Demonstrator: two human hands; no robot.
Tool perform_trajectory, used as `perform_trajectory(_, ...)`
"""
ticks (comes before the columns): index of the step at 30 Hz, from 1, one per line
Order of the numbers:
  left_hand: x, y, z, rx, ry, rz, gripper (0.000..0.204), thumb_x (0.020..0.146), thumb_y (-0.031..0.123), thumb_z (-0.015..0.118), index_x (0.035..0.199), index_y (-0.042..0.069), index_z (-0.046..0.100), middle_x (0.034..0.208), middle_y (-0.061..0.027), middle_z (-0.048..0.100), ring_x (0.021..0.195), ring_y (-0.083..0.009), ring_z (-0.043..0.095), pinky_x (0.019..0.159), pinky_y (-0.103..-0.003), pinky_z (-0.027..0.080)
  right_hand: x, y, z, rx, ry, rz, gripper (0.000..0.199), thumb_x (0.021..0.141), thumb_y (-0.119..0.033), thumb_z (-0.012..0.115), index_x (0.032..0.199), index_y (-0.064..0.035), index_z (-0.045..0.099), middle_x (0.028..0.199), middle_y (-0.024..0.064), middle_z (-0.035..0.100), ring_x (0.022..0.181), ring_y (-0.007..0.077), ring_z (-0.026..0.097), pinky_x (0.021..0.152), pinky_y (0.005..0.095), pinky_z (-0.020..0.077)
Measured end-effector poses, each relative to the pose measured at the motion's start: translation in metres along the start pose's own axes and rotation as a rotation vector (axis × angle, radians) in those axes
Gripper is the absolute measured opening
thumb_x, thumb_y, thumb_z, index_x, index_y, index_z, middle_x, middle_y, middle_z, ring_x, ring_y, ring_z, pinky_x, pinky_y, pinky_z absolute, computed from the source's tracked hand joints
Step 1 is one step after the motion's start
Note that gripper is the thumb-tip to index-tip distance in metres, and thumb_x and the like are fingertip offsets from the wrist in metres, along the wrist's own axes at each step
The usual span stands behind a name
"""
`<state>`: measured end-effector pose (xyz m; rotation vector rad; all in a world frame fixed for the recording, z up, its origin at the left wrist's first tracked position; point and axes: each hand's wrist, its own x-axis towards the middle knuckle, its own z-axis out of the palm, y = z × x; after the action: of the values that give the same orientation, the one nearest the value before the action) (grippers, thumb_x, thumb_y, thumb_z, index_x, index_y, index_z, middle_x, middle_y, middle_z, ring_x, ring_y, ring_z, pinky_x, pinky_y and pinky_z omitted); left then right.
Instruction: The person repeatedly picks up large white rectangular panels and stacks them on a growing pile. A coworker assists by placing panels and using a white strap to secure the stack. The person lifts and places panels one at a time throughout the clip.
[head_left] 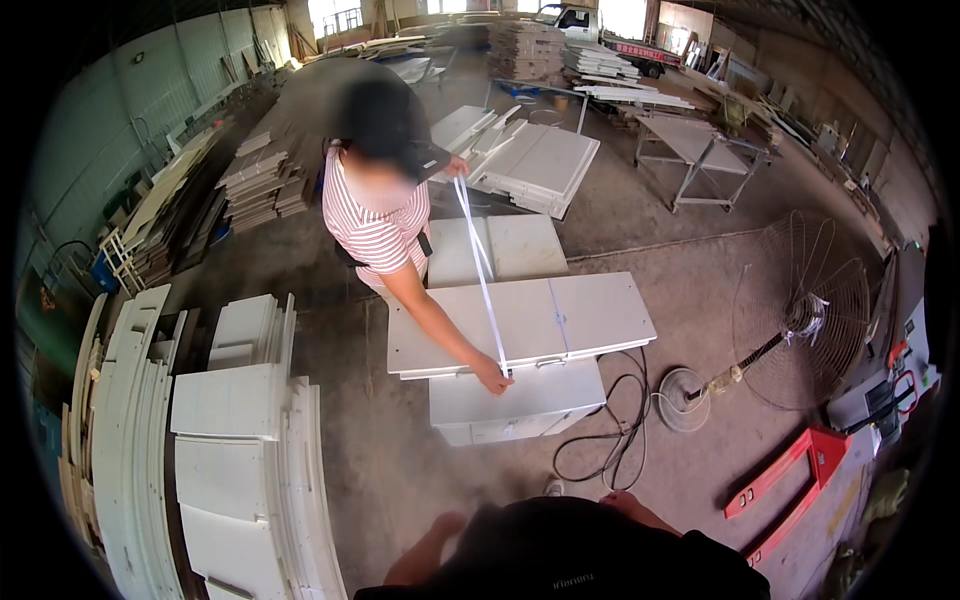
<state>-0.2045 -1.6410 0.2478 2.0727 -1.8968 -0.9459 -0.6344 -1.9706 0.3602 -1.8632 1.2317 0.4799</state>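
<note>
My left hand [450,524] is a blur beside my dark shirt at the lower edge, and its fingers cannot be made out. On the other side of my body, my right hand [620,500] shows only in part, with its fingers mostly hidden. Neither hand touches the stacked white panels [500,315] in front of me. Across that stack, a co-worker in a striped shirt [375,215] leans over and stretches a white strap [480,260] between both hands. A thin blue strap [558,310] circles the panels farther right. Below them lies a white box-like stack [510,405].
Piles of white boards [225,450] stand at left. To the right are a black cable [625,430] on the floor, a large caged fan [800,315] and a red pallet jack [800,485]. A metal-framed table [700,150] and more board stacks [530,165] stand farther back.
</note>
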Motion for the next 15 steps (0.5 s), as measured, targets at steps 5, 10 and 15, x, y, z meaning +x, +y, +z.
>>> perform_trajectory(5, 0.008, -0.022, -0.002, -0.362, -0.123, -0.276, 0.014, 0.077, 0.02, 0.049, 0.08, 0.011, 0.06, 0.087, -0.0114, 0.061, 0.084, -0.0299, 0.058, 0.074, -0.042, 0.048, -0.013, -0.033, -0.011, 0.101, -0.026, 0.055, 0.039, 0.079, -0.046, 0.052, 0.087, -0.0122, 0.07, 0.076, 0.0036, 0.068, 0.067, 0.0165, 0.064, 0.065, 0.0312, 0.0502)
perform_trajectory(10, -0.005, -0.061, 0.028, -0.616, 0.126, -0.187, 0.029, 0.086, 0.026, 0.049, 0.099, 0.001, 0.057, 0.08, -0.011, 0.065, 0.067, -0.0197, 0.064, 0.056, -0.031, 0.05, 0.006, -0.038, -0.006, 0.314, -0.001, 0.014, 0.036, 0.08, -0.038, 0.053, 0.089, -0.0065, 0.067, 0.079, 0.0058, 0.068, 0.07, 0.0186, 0.065, 0.066, 0.0312, 0.0504)
perform_trajectory(15, -0.013, -0.083, 0.048, -0.704, 0.061, -0.35, 0.019, 0.077, 0.018, 0.057, 0.095, 0.01, 0.06, 0.091, -0.006, 0.062, 0.076, -0.0207, 0.061, 0.067, -0.033, 0.051, -0.029, -0.067, -0.03, 0.402, 0.137, 0.049, 0.035, 0.08, -0.037, 0.055, 0.09, -0.0047, 0.066, 0.081, 0.0064, 0.068, 0.072, 0.0171, 0.064, 0.068, 0.0311, 0.0498)
